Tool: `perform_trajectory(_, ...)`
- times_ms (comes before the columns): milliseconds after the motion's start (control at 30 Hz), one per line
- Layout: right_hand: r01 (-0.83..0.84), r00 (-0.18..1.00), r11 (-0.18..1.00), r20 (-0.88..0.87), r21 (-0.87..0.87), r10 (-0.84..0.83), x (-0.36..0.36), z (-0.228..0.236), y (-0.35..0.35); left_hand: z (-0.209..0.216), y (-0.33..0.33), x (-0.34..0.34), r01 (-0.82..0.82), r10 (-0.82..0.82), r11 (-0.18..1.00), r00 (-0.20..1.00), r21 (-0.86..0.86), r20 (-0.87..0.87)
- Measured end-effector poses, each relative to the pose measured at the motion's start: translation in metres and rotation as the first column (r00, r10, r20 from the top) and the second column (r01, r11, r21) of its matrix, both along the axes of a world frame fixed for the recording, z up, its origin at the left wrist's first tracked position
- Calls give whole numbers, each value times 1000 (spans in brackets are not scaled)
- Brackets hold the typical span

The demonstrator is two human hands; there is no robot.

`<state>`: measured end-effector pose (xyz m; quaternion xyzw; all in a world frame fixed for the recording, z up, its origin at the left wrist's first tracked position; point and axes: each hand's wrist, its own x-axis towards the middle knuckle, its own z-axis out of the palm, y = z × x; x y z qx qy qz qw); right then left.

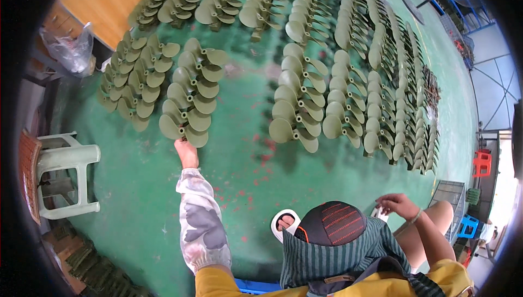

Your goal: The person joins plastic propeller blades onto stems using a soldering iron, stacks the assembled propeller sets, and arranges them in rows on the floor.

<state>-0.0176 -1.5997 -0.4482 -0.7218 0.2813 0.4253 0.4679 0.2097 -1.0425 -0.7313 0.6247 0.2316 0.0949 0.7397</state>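
My left hand (188,154) is closed at the near end of a row of olive-green two-bladed propellers (192,103). It seems to grip the bar that carries them; the fingertips are hidden under the nearest blades. A grey and white sleeve covers that forearm. Off to the right, my right hand (400,205) hangs in the air with its fingers loosely bent and apart, nothing visible in them. Close in front of me is a person in a black cap with red stitching (336,223) and a striped green top, between my two arms.
More propeller rows (294,95) stand across the green floor (245,177), ahead and to the right. A pale plastic stool (68,174) is at the left, below a clear plastic bag (71,52). Red (481,163) and blue (468,226) stools stand at the right, near a wire crate (449,199).
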Motion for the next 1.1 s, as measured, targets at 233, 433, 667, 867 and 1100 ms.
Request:
perform_trajectory(233, -16, 1000, 1000, -7, -3, 16, 26, -16, 16, -7, -82, -10, -50, 52, 974, 999, -221, 4)
perform_trajectory(433, 67, 997, 997, -43, 43, -65, 24, -16, -4, 5, -134, 14, 18, -16, 991, 1000, -135, 15)
perform_trajectory(667, 149, 987, 985, -79, 85, -142, 24, -39, -4, 15, -142, 12, 40, -43, 997, 998, -69, -41)
perform_trajectory(867, 133, 988, 988, -90, 78, -126, 40, -39, 4, -10, -46, -14, -31, 41, 995, 993, 95, -111)
perform_trajectory(1100, 239, 962, 970, -146, 33, -232, 36, -43, 11, 10, 126, 54, -451, 440, 837, 891, 310, 111)
